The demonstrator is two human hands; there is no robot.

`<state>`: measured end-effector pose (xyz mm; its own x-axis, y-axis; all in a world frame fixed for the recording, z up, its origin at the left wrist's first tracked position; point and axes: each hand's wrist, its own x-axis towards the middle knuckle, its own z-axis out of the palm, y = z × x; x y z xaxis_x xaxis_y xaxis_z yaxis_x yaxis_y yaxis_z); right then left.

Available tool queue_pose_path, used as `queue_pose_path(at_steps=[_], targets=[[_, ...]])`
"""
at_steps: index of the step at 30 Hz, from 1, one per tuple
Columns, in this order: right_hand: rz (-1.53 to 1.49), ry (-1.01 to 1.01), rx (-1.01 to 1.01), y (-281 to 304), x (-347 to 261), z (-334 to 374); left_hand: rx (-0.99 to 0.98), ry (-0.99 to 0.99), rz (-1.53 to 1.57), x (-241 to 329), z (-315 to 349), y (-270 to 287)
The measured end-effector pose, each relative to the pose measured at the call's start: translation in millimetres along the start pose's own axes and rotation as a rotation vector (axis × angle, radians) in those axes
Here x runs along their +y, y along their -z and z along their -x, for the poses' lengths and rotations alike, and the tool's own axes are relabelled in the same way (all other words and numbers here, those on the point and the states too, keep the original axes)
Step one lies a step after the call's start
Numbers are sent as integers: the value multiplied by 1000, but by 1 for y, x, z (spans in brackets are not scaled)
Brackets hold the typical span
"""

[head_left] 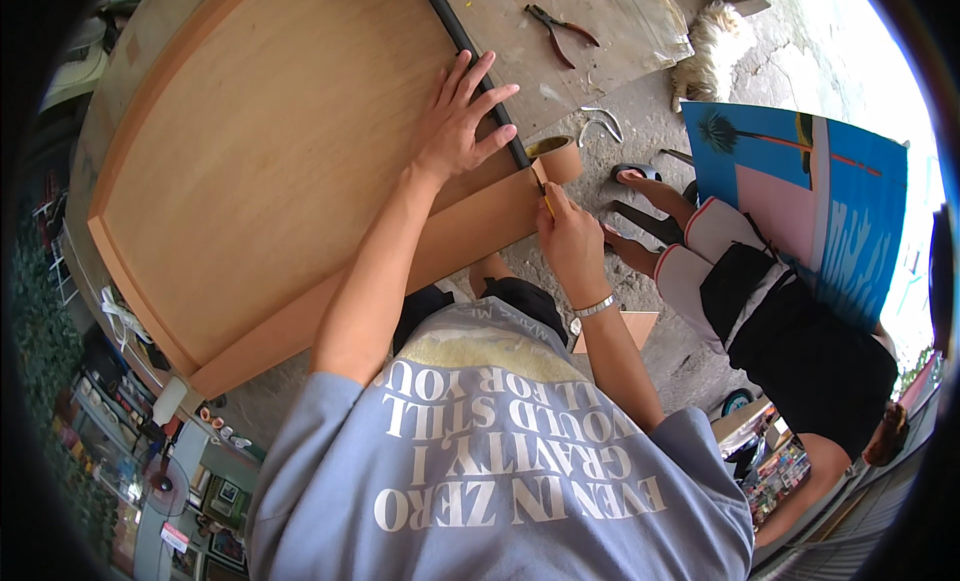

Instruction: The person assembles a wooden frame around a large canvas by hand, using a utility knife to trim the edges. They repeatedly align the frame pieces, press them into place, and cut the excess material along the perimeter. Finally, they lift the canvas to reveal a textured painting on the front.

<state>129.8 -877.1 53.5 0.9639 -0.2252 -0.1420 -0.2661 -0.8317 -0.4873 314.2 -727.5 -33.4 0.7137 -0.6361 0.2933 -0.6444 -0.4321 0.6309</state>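
A large shallow wooden frame with a tan panel (290, 111) lies in front of me. Along its right edge runs a black strip (448, 19). My left hand (455, 126) rests on that strip near the frame's right corner, palm down with fingers spread. My right hand (572, 239) is closed around a slim cutter with a yellow handle (548, 207), its dark tip at the corner where the strip ends. Just beyond that tip, a roll of brown tape (561, 161) touches the corner. A brown band (470, 236) covers the frame's near side.
Red-handled pliers (563, 36) lie on the worktable (610, 16). A white dog (714, 47) lies on the concrete floor beyond. At right, another person (800, 351) is beside a blue picture panel (860, 201). A fan (163, 484) and shelves stand lower left.
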Motion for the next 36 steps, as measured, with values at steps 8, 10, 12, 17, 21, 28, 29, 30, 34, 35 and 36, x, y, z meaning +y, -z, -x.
queue_pose_path(at_steps=[8, 10, 12, 17, 21, 28, 29, 30, 34, 35, 36], targets=[[-13, -79, -65, 2, 10, 30, 6, -7, -1, -3, 0, -3], [-18, -79, -73, 3, 9, 31, 17, -10, -14, -3, 1, -3], [-17, -64, -50, 2, 12, 33, 25, -13, -58, -1, 0, -2], [-9, -78, -52, 9, 25, 60, -24, 9, -51, -1, 0, -1], [-44, 3, -11, 30, 48, 32, 3, 11, -22, -2, 3, 1], [142, 411, -375, 60, 83, -85, -23, -21, -60, 1, -6, 1], [172, 426, -351, 73, 85, -88, -26, -1, -50, 2, -3, 0], [203, 440, -326, 87, 85, -91, -29, 19, -40, 1, 0, 0], [85, 264, 1, 135, 86, -116, -37, 29, -37, 1, 2, 4], [122, 251, 109, 136, 84, -129, -46, 30, -45, 0, 3, 4], [-88, -103, 45, 133, 78, -137, -54, 34, -55, -1, 4, 5]])
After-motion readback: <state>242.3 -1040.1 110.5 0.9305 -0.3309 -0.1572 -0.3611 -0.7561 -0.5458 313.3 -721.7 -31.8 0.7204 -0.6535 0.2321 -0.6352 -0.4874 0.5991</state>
